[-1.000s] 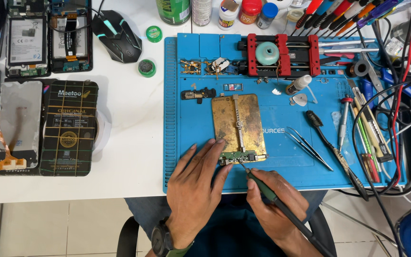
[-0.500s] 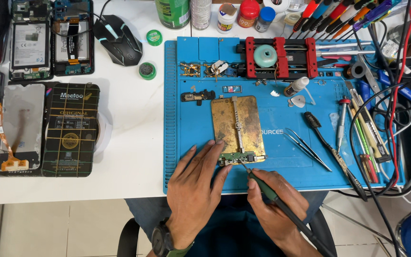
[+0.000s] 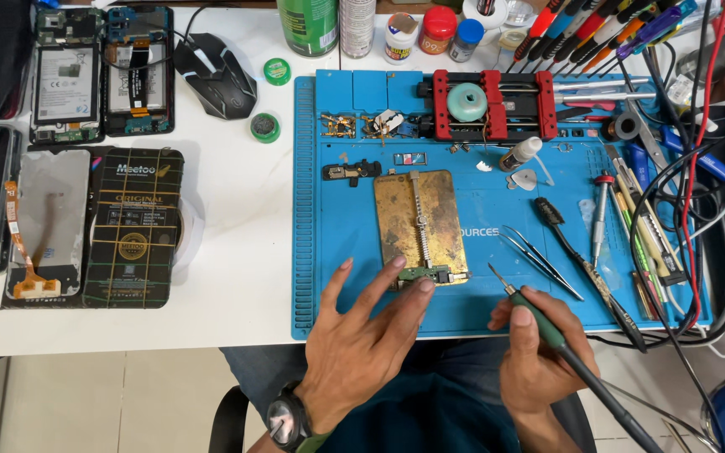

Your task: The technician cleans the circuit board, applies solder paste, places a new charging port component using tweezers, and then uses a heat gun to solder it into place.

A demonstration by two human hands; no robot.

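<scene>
Small green circuit board (image 3: 424, 274) sits clamped at the near end of the brass holder plate (image 3: 419, 225), on the blue work mat (image 3: 329, 252). Board's long axis runs roughly 9 to 3 o'clock; the plate's runs 12 to 6.

Left hand (image 3: 362, 344): fingers spread, palm down on the mat. Two fingertips (image 3: 424, 286) touch the board's near edge, steadying it. Board lies at about 1 o'clock from this hand's middle. This is the nearer hand, already in contact.

Right hand (image 3: 539, 352): closed around the green grip of a soldering iron (image 3: 547, 323), pen-style. Iron's shaft slants from 5 o'clock up to 11 o'clock; its tip (image 3: 492, 268) hangs just beside the plate's right edge, apart from the board. Board lies at about 9 o'clock from the tip, near but not touching.

Judgement: the gap that counts is tip to board's right end, a short sideways travel toward 9 o'clock.

Tweezers (image 3: 539, 256) lie at 1 o'clock from the right hand, untouched on the surface.
</scene>
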